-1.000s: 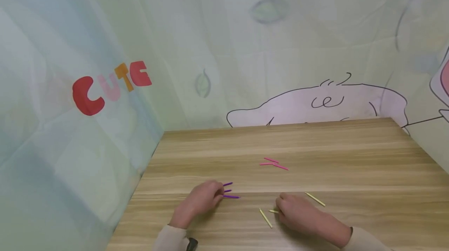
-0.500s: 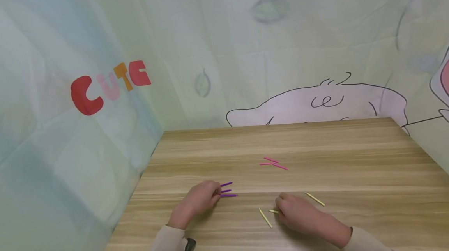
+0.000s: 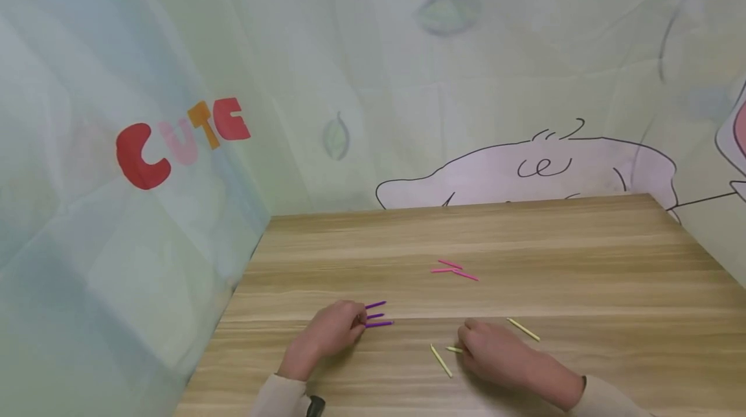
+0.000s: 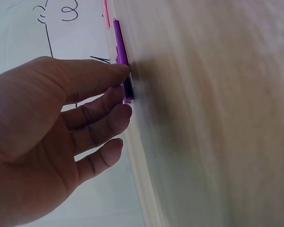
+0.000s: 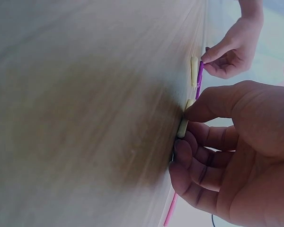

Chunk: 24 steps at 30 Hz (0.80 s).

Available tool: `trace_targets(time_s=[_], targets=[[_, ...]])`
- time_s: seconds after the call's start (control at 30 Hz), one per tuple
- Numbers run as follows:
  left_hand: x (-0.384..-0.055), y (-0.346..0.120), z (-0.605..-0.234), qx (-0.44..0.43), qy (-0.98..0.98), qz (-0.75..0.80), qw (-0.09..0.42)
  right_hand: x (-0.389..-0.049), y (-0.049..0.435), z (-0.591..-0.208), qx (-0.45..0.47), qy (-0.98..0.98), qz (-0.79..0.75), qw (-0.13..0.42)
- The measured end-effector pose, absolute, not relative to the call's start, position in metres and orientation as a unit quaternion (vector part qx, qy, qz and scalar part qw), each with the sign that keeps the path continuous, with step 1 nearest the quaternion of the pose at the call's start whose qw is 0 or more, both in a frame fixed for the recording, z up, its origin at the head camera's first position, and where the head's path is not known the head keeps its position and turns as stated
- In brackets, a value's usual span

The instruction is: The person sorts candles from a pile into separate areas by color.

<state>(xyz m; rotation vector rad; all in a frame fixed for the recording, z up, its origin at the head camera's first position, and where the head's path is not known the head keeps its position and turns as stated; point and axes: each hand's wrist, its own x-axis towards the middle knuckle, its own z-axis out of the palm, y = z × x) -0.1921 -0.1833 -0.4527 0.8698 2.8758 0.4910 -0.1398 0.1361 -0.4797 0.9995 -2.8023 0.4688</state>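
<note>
My left hand (image 3: pixel 335 327) is at the left of three thin purple sticks lying in a loose fan. Its thumb and fingertips pinch the nearest purple stick (image 3: pixel 380 324) at its left end, against the table. In the left wrist view, the other fingers of that hand (image 4: pixel 42 118) are loosely bent, and a purple stick (image 4: pixel 119 38) extends past the thumb. My right hand (image 3: pixel 495 352) pinches a short pale yellow stick (image 5: pixel 182 128) low over the wood; from the head view only its left end shows. Two more yellow sticks lie to either side, one left (image 3: pixel 441 361), one right (image 3: pixel 524 329).
Three pink sticks (image 3: pixel 454 270) lie close together farther back on the wooden table (image 3: pixel 326 242). Printed cloth walls (image 3: pixel 384 100) rise at the table's back and sides, with the letters CUTE (image 3: pixel 142 157) on the left one.
My left hand has shifted slightly left, drawing the nearest purple stick with it and turning its right end a little away from me. My right hand stays in place.
</note>
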Motion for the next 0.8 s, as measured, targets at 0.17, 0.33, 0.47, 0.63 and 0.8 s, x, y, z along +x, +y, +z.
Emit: trace_targets(time_s=[0.17,0.33,0.47,0.63,0.8], targets=[[-0.192,-0.184,-0.453,0.279,0.944,0.167,0.054,-0.139,0.136,-0.480,0.330,-0.928,0.157,0.066],[-0.192,-0.183,-0.450,0.279,0.943,0.173,0.056,-0.139,0.136,-0.480,0.330,-0.929,0.154,0.067],[-0.193,-0.180,-0.446,0.281,0.942,0.171,0.059,-0.139,0.136,-0.479,0.330,-0.929,0.153,0.068],[-0.194,-0.176,-0.443,0.287,0.940,0.172,0.061,-0.139,0.137,-0.479,0.331,-0.928,0.159,0.065],[-0.195,-0.171,-0.443,0.293,0.940,0.166,0.050,-0.139,0.137,-0.479,0.332,-0.927,0.158,0.070]])
